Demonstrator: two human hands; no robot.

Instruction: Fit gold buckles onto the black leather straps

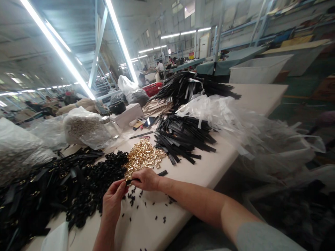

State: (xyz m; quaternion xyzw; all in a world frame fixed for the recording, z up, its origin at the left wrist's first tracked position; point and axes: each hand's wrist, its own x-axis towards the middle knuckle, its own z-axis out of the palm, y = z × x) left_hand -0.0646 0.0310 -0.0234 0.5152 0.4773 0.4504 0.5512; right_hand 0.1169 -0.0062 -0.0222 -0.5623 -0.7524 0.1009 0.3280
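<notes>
My left hand is closed in a pinch at the front of the table. Close beside it, my right hand is closed too, and a black strap runs between the two hands. Whether a buckle is on the strap, my fingers hide. Just beyond my hands lies a heap of gold buckles. Small black loops are piled to its left. Tiny black pieces are scattered beside and below my hands. A black strap end shows past my right wrist.
Loose black straps lie beyond the buckles, with a bigger bundle behind. Straps with buckles cover the left side. A glass jar, a phone and a white box stand or lie farther back. White plastic drapes the right edge.
</notes>
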